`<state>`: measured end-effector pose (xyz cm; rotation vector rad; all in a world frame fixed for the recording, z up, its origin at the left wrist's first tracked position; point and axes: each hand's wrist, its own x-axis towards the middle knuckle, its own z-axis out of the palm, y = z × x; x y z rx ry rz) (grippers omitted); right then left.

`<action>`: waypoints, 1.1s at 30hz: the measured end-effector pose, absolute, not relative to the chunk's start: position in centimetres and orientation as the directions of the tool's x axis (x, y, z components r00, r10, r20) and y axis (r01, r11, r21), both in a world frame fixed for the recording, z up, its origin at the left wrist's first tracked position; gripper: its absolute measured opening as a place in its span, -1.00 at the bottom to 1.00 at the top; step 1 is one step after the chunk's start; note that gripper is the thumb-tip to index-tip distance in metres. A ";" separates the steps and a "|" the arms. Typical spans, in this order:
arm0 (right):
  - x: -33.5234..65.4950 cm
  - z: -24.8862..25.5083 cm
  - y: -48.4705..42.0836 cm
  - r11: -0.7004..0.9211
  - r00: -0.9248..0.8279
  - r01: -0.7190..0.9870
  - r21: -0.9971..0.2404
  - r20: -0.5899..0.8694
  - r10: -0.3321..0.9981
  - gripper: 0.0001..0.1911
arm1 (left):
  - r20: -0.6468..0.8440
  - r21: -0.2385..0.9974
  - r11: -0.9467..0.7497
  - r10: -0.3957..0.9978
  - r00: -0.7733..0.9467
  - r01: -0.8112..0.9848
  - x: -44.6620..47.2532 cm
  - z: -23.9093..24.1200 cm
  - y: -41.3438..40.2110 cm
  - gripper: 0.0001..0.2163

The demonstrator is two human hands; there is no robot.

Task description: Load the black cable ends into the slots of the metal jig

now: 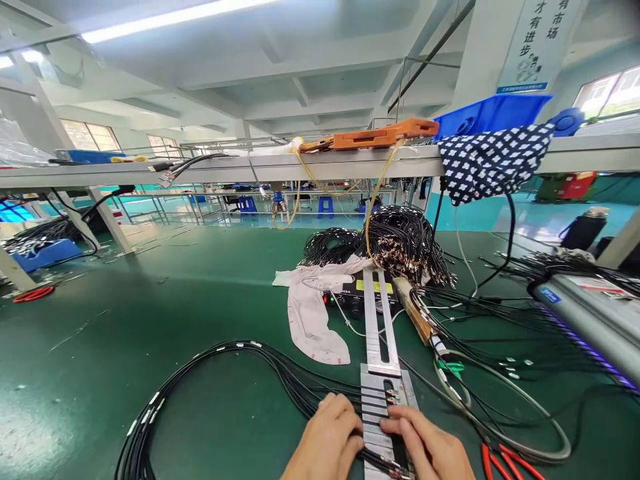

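Observation:
Black cables loop across the green bench and run into a slotted metal fixture. My left hand is at the fixture's left edge, fingers curled around the cables. Several cables lie in the slots, with small bare wire ends showing beyond them. Across the fixture's right side, my right hand has its fingertips closed on one cable near its end. Below my hands, a bunch of cable ends rests on the fixture's lower part.
Behind the fixture are a black control box, a pale cloth strip and coiled cable bundles. Red-handled pliers lie at the lower right. A grey machine stands at right. Overhead, a shelf crosses the view.

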<state>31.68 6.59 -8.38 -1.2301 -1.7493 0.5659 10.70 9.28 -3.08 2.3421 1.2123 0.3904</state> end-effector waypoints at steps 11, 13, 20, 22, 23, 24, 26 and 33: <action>32.2 -8.6 8.1 0.048 0.182 -0.123 -0.991 0.025 0.983 -0.47 | -0.135 0.785 -0.167 0.893 0.429 0.596 10.6 -1.0 9.4 -0.86; 32.2 -8.6 8.0 0.053 0.184 -0.144 -0.988 0.026 0.983 -0.48 | -0.139 0.816 -0.137 0.896 0.421 0.561 10.6 -0.7 9.6 -0.87; 31.9 -7.5 7.8 0.045 0.192 -0.124 -0.991 0.020 0.981 -0.44 | -0.098 0.768 -0.178 0.917 0.388 0.615 11.1 -1.9 9.9 -0.90; 31.7 -7.3 7.8 0.037 0.195 -0.119 -0.992 0.014 0.981 -0.44 | -0.049 0.704 -0.262 0.909 0.413 0.660 11.4 -2.1 9.8 -0.89; 31.7 -7.3 7.7 0.038 0.194 -0.117 -0.992 0.014 0.981 -0.45 | -0.031 0.678 -0.301 0.900 0.435 0.670 11.5 -2.2 9.7 -0.87; 31.7 -7.3 7.7 0.042 0.195 -0.116 -0.992 0.019 0.981 -0.46 | -0.021 0.658 -0.330 0.891 0.454 0.677 11.6 -2.3 9.6 -0.86; 31.7 -7.5 7.7 0.063 0.203 -0.118 -0.991 0.038 0.978 -0.47 | -0.027 0.627 -0.360 0.876 0.481 0.691 11.7 -2.4 9.6 -0.85; 32.4 -8.5 8.1 0.109 0.294 -0.059 -0.992 0.087 0.952 -0.50 | -0.119 0.456 -0.386 0.866 0.485 0.802 12.5 -1.4 9.7 -0.80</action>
